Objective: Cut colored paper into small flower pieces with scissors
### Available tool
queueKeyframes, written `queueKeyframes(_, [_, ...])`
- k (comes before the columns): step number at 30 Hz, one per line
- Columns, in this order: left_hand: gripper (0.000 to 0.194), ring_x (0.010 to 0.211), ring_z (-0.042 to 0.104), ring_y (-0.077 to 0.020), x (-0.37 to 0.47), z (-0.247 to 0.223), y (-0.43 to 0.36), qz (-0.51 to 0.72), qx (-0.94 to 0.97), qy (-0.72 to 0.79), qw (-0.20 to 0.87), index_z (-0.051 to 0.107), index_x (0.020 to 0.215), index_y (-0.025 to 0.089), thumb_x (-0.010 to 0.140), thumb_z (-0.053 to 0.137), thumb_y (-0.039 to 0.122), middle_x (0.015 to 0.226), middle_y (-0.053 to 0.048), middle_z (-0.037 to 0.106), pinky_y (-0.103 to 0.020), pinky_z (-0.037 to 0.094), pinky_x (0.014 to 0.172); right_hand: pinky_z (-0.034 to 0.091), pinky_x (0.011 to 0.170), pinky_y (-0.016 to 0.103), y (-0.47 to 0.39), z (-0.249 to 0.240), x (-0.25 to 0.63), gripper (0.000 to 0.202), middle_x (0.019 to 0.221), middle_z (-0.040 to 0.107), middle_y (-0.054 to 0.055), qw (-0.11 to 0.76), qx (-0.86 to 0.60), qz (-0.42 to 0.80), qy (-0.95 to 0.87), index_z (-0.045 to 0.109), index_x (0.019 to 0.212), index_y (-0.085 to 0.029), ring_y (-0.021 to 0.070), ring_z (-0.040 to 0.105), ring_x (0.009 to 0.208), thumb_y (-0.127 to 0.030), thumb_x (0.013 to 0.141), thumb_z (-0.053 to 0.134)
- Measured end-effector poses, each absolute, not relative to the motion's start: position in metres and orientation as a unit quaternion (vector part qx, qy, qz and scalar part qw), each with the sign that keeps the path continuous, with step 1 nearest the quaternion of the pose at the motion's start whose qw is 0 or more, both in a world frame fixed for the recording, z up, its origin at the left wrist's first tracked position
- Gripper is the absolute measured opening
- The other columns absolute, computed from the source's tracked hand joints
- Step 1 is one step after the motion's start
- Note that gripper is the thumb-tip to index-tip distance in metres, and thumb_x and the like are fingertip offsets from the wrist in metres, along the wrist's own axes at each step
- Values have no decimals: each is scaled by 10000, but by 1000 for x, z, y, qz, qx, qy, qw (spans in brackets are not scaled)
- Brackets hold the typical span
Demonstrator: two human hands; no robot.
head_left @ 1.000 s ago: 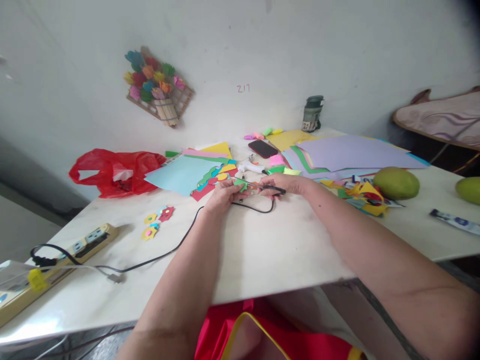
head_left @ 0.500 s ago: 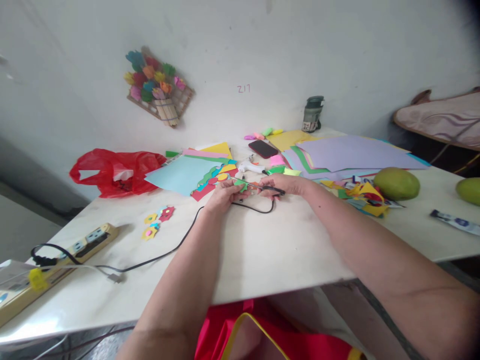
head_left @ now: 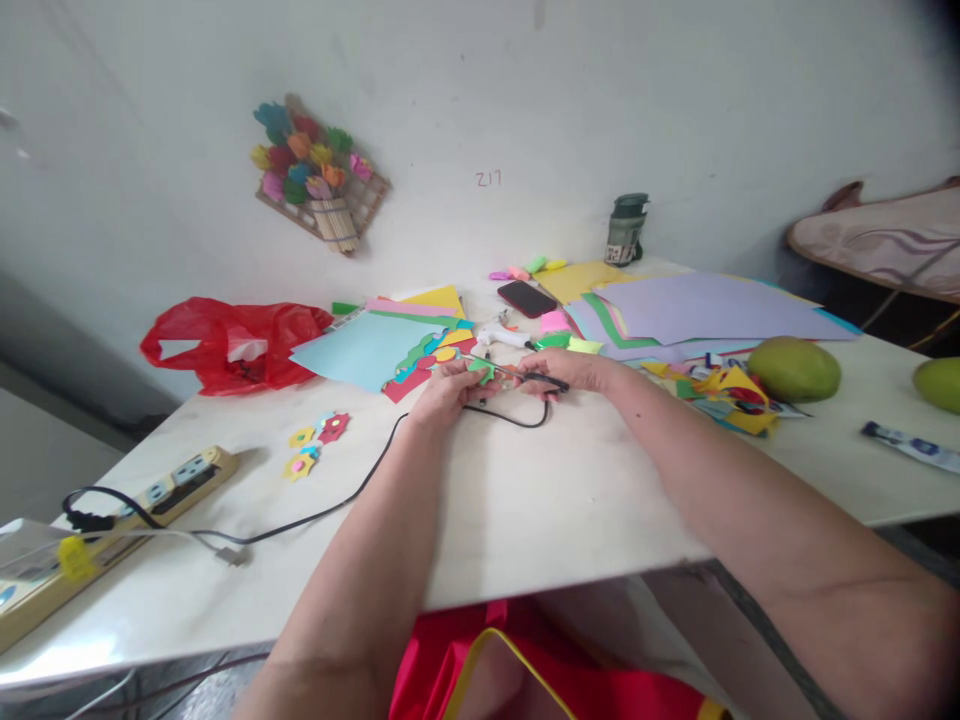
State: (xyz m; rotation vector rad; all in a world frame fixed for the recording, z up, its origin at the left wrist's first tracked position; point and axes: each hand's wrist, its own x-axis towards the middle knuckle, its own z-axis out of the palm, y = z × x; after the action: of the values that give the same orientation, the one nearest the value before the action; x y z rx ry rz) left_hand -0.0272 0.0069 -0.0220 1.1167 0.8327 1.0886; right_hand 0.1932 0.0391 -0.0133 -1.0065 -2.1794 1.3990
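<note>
My left hand is closed on a small piece of green paper, pinching its edge. Black-handled scissors are in my right hand, whose fingers wrap round the handles. The blades point left and lie against the green piece; whether they bite into it is too small to tell. Just behind my hands lies a white glue gun, and a black cord loops in front of them. Paper flowers in yellow, red and blue rest on the table to the left.
Sheets of coloured paper and a red plastic bag are at the left; more sheets lie at the right. A phone, paper scraps, a green fruit, a tube and a power strip share the table.
</note>
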Motion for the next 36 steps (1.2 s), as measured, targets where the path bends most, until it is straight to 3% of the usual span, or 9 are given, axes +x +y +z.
queueKeyframes(36, [158, 684, 706, -181, -29, -24, 7, 476, 484, 357, 642, 629, 746, 106, 682, 744, 193, 765, -84, 715, -253, 565, 636, 364, 363, 182, 42, -16, 193, 353, 557, 581, -34, 191, -345, 538, -745, 634, 917, -137, 69, 504, 411, -401, 700, 720])
